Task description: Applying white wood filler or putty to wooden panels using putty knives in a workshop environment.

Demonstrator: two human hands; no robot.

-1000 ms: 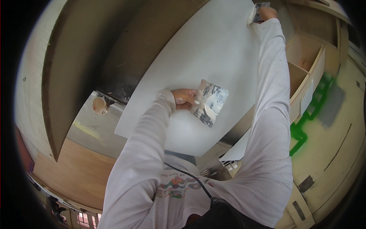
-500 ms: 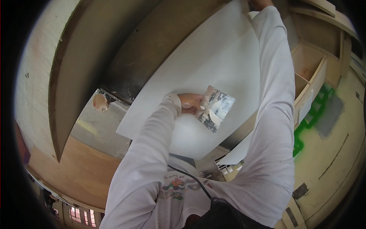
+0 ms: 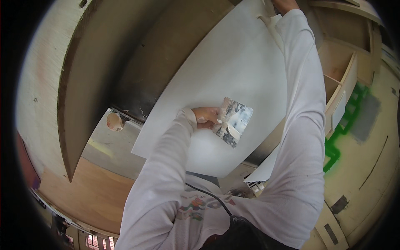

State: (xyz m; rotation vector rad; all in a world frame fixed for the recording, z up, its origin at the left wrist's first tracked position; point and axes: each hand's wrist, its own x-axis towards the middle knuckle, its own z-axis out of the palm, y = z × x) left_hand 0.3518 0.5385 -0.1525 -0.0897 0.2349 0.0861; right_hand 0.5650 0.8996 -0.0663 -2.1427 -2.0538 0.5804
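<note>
My left hand pinches the edge of a square metal putty plate, thumb on top. Grey and whitish putty is smeared over the plate, and some sticks to my fingers. The plate is above a large white panel with a curved edge. My right arm stretches to the panel's far right end, where my right hand is curled and partly cut off by the top of the picture. What it holds is hidden. Beside it, a beige putty smear lies along the panel's edge.
A grey board with a round beige patch is left of the panel. A curved wooden piece rises at far left. On the right stand an open wooden cabinet and a floor with green paint. A black cable crosses my chest.
The view has shifted slightly. A beige putty smear now shows at the panel's far edge beside my right hand. My left hand keeps its hold on the putty plate, which has turned a little.
</note>
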